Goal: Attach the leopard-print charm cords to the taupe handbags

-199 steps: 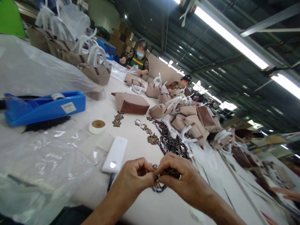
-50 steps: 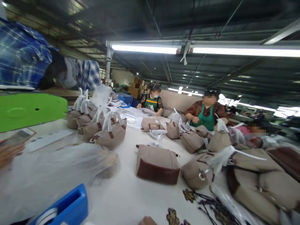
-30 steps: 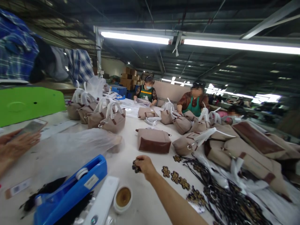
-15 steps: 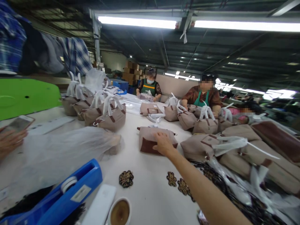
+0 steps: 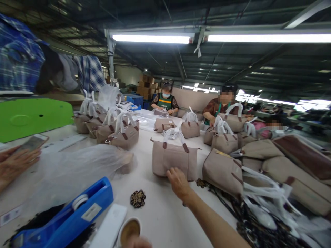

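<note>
Fingers (image 5: 173,173) on my right hand (image 5: 179,185) are loosely bent, not wrapped round anything, tips right up against the lower front of the bag (image 5: 174,160), far as I can tell from the head cam. Left hand (image 5: 137,242) is just a blurry bit at the bottom edge by the tub (image 5: 119,237), so can't say what its fingers are doing. Bag's on the table (image 5: 160,213), near the middle. What worries me: a shove that low could skid it or rock it over, since it looks soft, and a sideways nudge could bump the next bag (image 5: 222,172) close on its right. It's upright, wide front facing the cam, handles (image 5: 167,135) up, long axis running side to side, right end slightly lower in view.
</note>
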### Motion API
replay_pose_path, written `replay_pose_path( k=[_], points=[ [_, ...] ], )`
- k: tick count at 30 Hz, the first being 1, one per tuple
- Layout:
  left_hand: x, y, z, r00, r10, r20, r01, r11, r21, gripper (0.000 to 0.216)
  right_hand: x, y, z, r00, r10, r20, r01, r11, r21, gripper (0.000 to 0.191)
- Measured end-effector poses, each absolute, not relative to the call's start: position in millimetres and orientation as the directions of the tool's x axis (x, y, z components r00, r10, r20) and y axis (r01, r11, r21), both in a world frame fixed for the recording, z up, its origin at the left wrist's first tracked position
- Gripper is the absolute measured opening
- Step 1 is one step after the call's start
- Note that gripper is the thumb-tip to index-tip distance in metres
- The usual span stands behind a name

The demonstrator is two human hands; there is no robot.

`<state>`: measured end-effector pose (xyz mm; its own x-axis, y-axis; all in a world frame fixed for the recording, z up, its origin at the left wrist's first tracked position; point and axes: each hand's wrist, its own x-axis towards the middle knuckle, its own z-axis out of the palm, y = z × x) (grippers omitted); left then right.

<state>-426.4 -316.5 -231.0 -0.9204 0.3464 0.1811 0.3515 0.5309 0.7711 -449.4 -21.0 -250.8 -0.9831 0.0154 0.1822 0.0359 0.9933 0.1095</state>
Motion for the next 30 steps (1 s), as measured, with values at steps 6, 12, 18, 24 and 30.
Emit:
replay_pose_path(
  k=[6, 12, 18, 24, 30],
  points=[
    [-511.0, -216.9, -190.5, -0.927, 0.338, 0.161, 0.255, 0.253, 0.933, 0.101, -414.0, -36.6, -284.9, -0.986, 0.095, 0.135, 0.102, 0.993, 0.051, 0.028],
    [-533.9, -177.7, -163.1, -0.768, 0.595, 0.236, 0.376, 0.121, 0.918, 0.073, -392.1, -11.1, -283.1, -0.987, 0.136, 0.085, 0.129, 0.989, -0.078, 0.029],
    [-514.7, -175.4, -173.7, -0.784, 0.584, 0.213, 0.399, 0.211, 0.893, 0.043, -358.8, 20.8, -270.3, -0.968, 0.221, 0.119, 0.187, 0.951, -0.245, 0.019],
    [-469.7, -154.6, -155.0, -0.554, 0.656, 0.512, 0.830, 0.395, 0.393, 0.052, -337.9, 42.3, -240.4, -0.840, 0.476, 0.261, 0.350, 0.842, -0.410, 0.026],
    [-448.2, -106.0, -132.3, -0.737, 0.602, 0.306, 0.674, 0.689, 0.267, 0.027, -331.7, 69.0, -226.2, -0.742, 0.597, 0.305, 0.435, 0.775, -0.458, 0.045]
  ],
)
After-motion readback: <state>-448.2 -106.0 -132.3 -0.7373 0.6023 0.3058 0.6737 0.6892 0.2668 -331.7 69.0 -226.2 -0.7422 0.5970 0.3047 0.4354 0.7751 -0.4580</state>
